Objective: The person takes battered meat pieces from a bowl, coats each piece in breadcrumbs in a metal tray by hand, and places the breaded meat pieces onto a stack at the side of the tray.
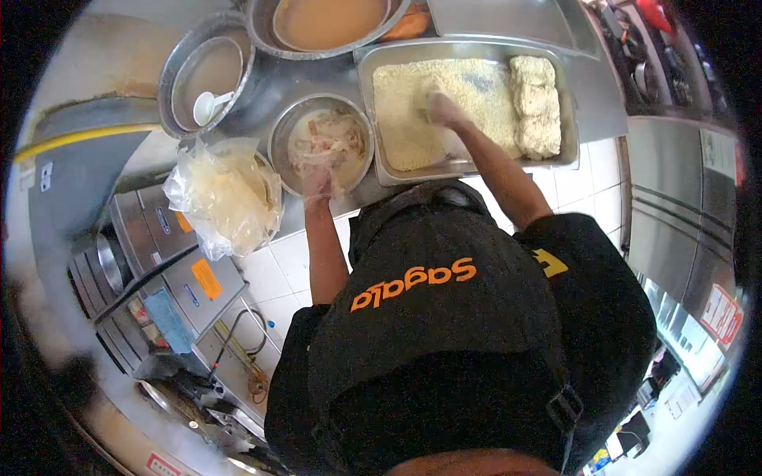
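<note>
My left hand (319, 176) reaches into a round metal bowl (278, 143) of pale, wet batter with pieces of what looks like raw meat (329, 135). Its fingers are hidden among the pieces and the batter. Over the left part of a rectangular metal tray (567, 119), my right hand (444, 109) is coated with pale crumbs and smeared by motion; its fingers cannot be made out. Yellowish crumbs (484, 95) cover much of the tray's bottom. Several thickly coated pieces (537, 107) lie in a row along its right side.
Left of the batter bowl stands a bowl of liquid (208, 67) with a white scoop (208, 107) in it. A larger basin (329, 24) of orange-brown liquid is behind. A clear plastic bag (222, 194) with pale contents sits at the counter's front left edge.
</note>
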{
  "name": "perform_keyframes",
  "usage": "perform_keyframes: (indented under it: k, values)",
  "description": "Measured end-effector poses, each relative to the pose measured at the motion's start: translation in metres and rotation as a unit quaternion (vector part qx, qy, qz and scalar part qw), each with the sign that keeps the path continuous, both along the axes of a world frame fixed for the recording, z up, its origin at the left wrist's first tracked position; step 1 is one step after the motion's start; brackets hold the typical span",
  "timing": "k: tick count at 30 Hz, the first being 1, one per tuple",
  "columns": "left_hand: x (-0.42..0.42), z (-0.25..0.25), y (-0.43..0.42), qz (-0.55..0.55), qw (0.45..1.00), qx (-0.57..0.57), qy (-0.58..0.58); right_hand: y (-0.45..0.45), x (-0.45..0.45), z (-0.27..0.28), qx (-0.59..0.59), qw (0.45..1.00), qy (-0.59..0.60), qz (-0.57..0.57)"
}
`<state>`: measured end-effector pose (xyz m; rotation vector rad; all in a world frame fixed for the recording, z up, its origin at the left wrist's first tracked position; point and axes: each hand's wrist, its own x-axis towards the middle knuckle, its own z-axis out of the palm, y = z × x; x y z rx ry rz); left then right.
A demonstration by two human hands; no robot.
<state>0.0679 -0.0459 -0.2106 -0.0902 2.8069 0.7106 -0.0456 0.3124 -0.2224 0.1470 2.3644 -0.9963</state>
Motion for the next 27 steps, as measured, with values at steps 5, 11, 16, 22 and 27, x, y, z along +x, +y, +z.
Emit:
perform_keyframes:
  k: [5, 11, 16, 22, 27]
  values:
    - [-0.015, 0.108, 0.059, 0.193, 0.826, 0.529, -0.028, 0.032, -0.052, -0.102, 0.165, 0.955, 0.230, 0.087]
    - [-0.015, 0.055, 0.036, 0.120, 0.884, 0.443, 0.084, 0.033, -0.066, -0.002, 0.257, 0.939, 0.224, 0.049]
    - [-0.007, 0.100, 0.051, -0.054, 0.983, 0.093, 0.151, 0.020, -0.043, -0.054, 0.235, 0.909, 0.342, -0.036]
    - [-0.012, 0.011, 0.019, 0.016, 0.917, 0.397, 0.033, 0.032, 0.007, 0.089, -0.026, 0.996, 0.080, 0.034]
    - [-0.023, 0.086, 0.064, 0.232, 0.711, 0.656, -0.100, 0.068, 0.029, 0.105, -0.029, 0.987, 0.142, -0.065]
